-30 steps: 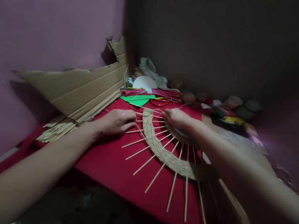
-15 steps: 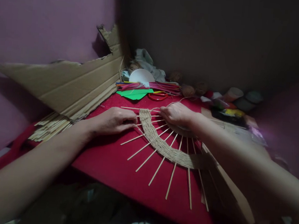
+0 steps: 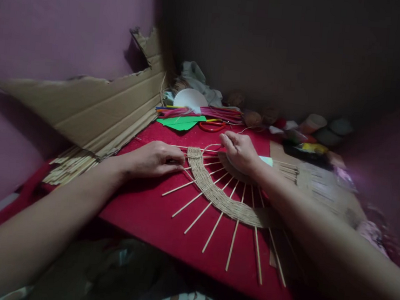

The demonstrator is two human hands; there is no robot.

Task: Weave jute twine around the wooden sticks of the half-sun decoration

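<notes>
A half-round frame of thin wooden sticks lies on the red cloth, fanning out toward me. A curved band of woven twine crosses the sticks. At the band's left end, my left hand is closed around a stick by the outer edge; its fingertips are partly hidden. My right hand pinches a strand of twine above the frame's inner hub, and the strand runs in a loose curve to the band's upper left end. My right hand and forearm cover part of the hub and the frame's right side.
Behind the frame lie red-handled scissors, green sheets and a bundle of coloured sticks. Folded cardboard leans against the left wall. Balls of twine and a cup stand at the back right.
My right hand has moved a little right and up from the band, drawing the twine with it. My left hand stays at the band's left edge.
</notes>
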